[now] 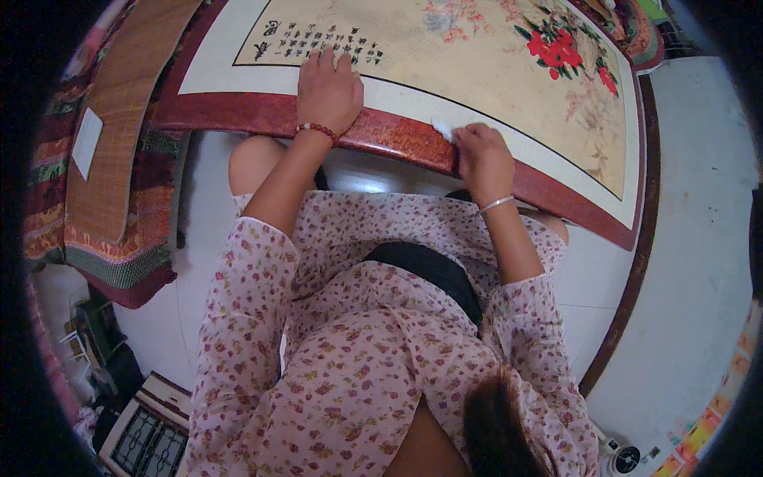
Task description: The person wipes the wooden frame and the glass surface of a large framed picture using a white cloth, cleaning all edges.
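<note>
My left hand [329, 94] lies on the near edge of a printed table mat [397, 90], its fingers stretched over the black writing. It holds nothing, and a red bead bracelet circles the wrist. Further right, my right hand [482, 159] is closed with fingers together at the mat's white border. A small white piece [443, 129], like tissue or cloth, pokes out from its fingertips. The mat has a cream panel with red flowers [555, 51] and covers most of a glossy red-brown wooden table [401, 139].
On the left is a seat with a patterned cover [127, 254], a brown woven mat [99, 187] and a white card-like sheet [87, 143]. A pale wall [683, 199] with a dark skirting stands at the right. A small cabinet [147, 433] sits at the lower left.
</note>
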The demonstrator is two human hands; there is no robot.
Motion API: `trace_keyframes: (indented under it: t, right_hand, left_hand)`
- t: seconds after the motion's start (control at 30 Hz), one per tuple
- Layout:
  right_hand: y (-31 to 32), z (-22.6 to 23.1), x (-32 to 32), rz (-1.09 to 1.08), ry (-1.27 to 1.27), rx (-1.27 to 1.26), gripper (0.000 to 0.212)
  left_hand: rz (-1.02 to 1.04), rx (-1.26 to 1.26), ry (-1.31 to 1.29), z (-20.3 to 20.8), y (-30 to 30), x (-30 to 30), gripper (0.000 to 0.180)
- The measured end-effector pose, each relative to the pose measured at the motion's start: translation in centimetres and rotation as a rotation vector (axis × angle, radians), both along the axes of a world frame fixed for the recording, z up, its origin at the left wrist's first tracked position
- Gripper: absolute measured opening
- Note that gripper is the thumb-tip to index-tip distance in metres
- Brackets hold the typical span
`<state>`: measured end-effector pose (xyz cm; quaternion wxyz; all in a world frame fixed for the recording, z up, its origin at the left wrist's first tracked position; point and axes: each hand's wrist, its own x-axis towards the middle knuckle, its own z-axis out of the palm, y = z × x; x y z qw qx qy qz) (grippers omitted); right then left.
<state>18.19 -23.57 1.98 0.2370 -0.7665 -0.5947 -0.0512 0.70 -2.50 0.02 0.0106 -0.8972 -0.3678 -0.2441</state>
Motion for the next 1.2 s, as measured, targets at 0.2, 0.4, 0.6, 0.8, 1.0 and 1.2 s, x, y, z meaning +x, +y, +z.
trace_keyframes:
  t: [0.2,0.4,0.6,0.8,1.0,1.2]
  right_hand:
    - [4.6,-0.6,3.2,-0.168,-0.063,-0.029,0.013]
    - [-0.2,-0.3,0.9,-0.110,-0.072,-0.049,0.015]
    - [-0.7,0.2,0.1,-0.167,-0.033,-0.069,0.015]
    - [3.7,-0.9,2.4,-0.187,-0.098,0.012,0.013]
    - [-0.7,-1.0,0.8,-0.088,-0.055,0.009,0.013]
    - [0.2,0.0,0.1,-0.147,-0.086,-0.017,0.008]
  left_hand:
    - [-0.011,0.037,-0.028,-0.7,0.6,0.4,0.038]
    - [-0.008,0.014,-0.016,-0.7,0.5,0.2,0.037]
    - [0.011,0.033,0.008,-0.4,0.1,0.1,0.037]
    - [-0.001,0.020,0.011,-0.6,0.4,0.4,0.038]
    - [0.002,0.045,0.021,-1.0,0.6,0.0,0.038]
    - [0.019,0.067,0.021,-0.5,0.1,0.4,0.038]
